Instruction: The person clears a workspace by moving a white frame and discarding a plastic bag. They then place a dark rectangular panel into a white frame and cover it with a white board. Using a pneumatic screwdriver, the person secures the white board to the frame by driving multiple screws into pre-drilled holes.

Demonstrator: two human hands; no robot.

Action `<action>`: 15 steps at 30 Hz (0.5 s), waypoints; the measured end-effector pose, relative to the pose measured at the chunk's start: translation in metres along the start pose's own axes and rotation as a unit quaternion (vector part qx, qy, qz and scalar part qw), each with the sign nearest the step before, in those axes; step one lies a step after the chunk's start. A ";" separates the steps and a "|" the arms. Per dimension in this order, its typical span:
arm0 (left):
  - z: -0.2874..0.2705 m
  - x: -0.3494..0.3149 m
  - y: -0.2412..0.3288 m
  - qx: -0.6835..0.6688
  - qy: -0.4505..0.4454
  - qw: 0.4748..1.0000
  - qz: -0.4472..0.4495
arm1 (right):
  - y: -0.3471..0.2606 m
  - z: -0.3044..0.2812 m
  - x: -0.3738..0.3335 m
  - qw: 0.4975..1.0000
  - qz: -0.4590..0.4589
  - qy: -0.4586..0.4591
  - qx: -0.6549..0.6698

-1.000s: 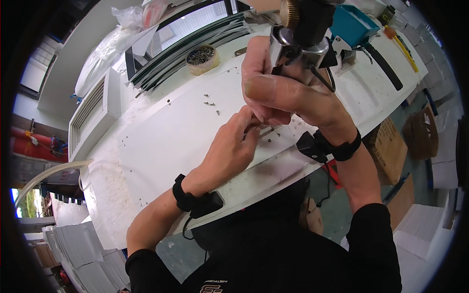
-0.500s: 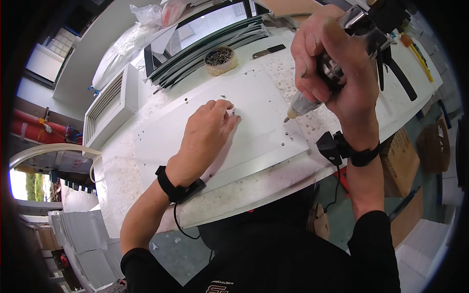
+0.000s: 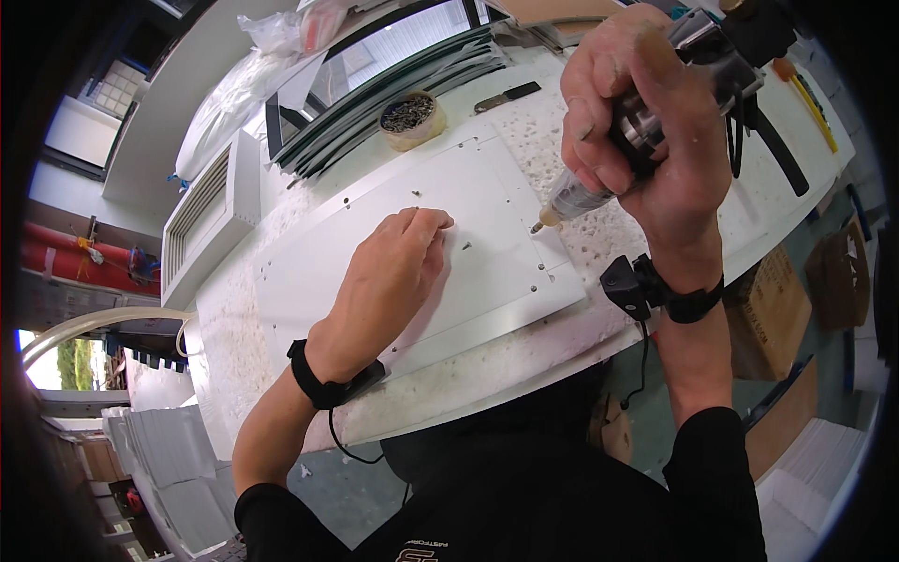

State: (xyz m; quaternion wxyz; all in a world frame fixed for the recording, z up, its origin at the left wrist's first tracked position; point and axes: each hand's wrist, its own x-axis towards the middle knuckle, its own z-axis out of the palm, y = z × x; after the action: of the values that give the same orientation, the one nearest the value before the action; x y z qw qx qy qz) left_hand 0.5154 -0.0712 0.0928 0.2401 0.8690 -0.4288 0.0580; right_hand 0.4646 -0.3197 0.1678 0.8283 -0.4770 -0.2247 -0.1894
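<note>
My right hand (image 3: 646, 122) is wrapped round a power screwdriver (image 3: 581, 199), a dark and metal body with a clear nose. Its tip points down and left, at the right edge of a flat white panel (image 3: 375, 211), close to a screw there. Over the panel's middle is my left hand (image 3: 393, 272), its fingers curled together. The thumb tip is hidden, so what it pinches, if anything, cannot be made out. A loose screw (image 3: 465, 245) lies on the panel just right of those fingers, and another small screw (image 3: 416, 193) is beyond them. Several more dot the panel's edges.
Behind the panel stands a round tub of screws (image 3: 410, 122), with a dark-handled knife (image 3: 508, 97) to its right. Long dark strips (image 3: 375, 98) are stacked at the back. A white slatted frame (image 3: 208, 215) is on the left. Cardboard boxes (image 3: 768, 314) sit below the table's right side.
My left thumb has tucked out of sight, and a loose screw now shows on the panel beside the fingers. The screwdriver tip has shifted slightly left along the panel's edge.
</note>
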 end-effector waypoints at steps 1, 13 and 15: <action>0.000 0.000 0.003 -0.009 -0.011 1.000 0.006 | 0.003 -0.005 0.000 1.000 -0.012 -0.016 -0.002; -0.001 0.006 0.003 0.034 -0.102 0.994 0.036 | 0.008 -0.015 -0.005 0.999 -0.040 0.001 0.018; -0.002 0.008 0.002 0.046 -0.104 0.992 0.047 | 0.010 -0.017 -0.006 0.999 -0.030 0.011 0.037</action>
State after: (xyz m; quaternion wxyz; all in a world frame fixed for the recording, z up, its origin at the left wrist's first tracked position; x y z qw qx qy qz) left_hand 0.5195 -0.0769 0.0980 0.1509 0.8594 -0.4885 -0.0017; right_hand 0.4685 -0.3293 0.1497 0.8416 -0.4369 -0.2372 -0.2110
